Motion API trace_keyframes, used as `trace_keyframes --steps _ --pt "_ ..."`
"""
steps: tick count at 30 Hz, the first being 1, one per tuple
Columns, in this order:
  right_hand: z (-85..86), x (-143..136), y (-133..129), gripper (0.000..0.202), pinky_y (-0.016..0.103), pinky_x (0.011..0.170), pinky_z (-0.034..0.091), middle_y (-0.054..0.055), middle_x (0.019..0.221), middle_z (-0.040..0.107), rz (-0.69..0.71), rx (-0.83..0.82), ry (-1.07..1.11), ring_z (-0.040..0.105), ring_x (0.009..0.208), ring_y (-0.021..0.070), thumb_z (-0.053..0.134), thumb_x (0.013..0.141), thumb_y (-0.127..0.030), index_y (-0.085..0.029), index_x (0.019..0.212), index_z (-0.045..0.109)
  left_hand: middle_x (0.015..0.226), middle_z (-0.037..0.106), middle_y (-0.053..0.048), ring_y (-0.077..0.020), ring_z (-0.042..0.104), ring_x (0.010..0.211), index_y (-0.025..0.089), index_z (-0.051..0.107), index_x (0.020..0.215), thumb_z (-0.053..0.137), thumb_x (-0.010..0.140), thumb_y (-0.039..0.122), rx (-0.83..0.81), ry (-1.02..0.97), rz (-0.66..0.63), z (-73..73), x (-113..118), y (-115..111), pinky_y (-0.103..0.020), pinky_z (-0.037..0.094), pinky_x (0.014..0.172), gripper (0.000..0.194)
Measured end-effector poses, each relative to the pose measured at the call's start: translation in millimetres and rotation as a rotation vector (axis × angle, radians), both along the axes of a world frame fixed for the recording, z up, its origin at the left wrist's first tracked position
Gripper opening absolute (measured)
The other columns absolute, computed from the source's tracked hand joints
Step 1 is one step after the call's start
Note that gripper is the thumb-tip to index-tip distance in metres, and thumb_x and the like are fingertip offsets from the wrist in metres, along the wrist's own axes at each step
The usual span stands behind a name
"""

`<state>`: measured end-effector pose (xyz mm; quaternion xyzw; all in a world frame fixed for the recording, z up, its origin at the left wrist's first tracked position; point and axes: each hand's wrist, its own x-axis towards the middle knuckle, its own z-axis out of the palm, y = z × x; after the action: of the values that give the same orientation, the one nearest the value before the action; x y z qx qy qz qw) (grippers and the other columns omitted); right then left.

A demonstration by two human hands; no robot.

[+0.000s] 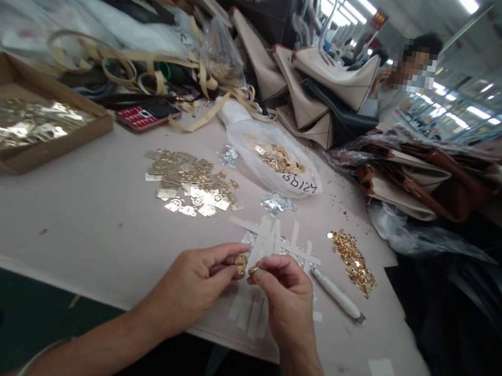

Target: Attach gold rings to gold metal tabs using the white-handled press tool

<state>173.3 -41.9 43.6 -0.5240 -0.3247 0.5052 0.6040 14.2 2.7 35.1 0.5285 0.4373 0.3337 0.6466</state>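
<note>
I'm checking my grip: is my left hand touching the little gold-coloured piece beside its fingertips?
Touching. The head view shows the left hand pinching the gold-coloured piece between thumb and fingers.

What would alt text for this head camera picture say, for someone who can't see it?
Two bare hands, left and right, each pinch a small gold piece over a table. Around them lie heaps of metal parts, a white pen-like tool and stacked bags.

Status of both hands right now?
Left hand: closed, small gold-coloured metal piece pinched between thumb and fingers.
Right hand: closed, fingertips pinching a tiny gold-coloured part, just apart from the left's piece.
</note>
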Motion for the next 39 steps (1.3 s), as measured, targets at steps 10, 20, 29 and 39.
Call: trace_keyframes --steps 10,20,29,39 --pt "-7.1 -9 -7 0.011 0.023 0.07 0.055 -0.003 0.076 0.073 -0.058 0.025 -0.143 0.068 0.071 0.0116 0.082 0.074 -0.018 -0.022 0.08 0.074 0.103 0.079 -0.001 -0.0178 0.076 0.092 0.021 0.073 0.12 0.062 0.084 0.029 0.097 0.061 0.045 -0.5 3 -5 -0.029 0.06 0.093 0.038" --pt "-27.2 -23 -13 0.013 0.027 0.075 0.056 -0.001 0.083 0.074 -0.235 0.047 -0.121 0.068 0.078 0.0137 0.082 0.076 -0.023 -0.022 0.084 0.072 0.103 0.079 -0.003 -0.0168 0.077 0.092 0.018 0.072 0.109 0.064 0.083 0.029 0.034 -0.119 0.157 -0.8 15 -17 -0.022 0.061 0.085 0.03" --pt "-25.8 -32 -18 0.015 0.027 0.074 0.055 0.0 0.08 0.073 -0.347 0.027 -0.037 0.067 0.076 0.0143 0.084 0.073 -0.023 -0.02 0.081 0.071 0.101 0.08 -0.003 -0.0154 0.076 0.092 0.018 0.073 0.104 0.061 0.084 0.029 0.081 -0.112 0.228 4.5 23 -23 -0.02 0.061 0.086 0.026" --pt "-21.1 -25 -19 0.014 0.027 0.075 0.055 0.0 0.081 0.073 -0.252 -0.025 -0.073 0.066 0.077 0.0144 0.083 0.075 -0.026 -0.021 0.081 0.071 0.103 0.079 0.0 -0.0152 0.075 0.096 0.021 0.075 0.108 0.056 0.089 0.026 0.214 0.014 0.16 1.8 16 -25 -0.023 0.06 0.089 0.027"
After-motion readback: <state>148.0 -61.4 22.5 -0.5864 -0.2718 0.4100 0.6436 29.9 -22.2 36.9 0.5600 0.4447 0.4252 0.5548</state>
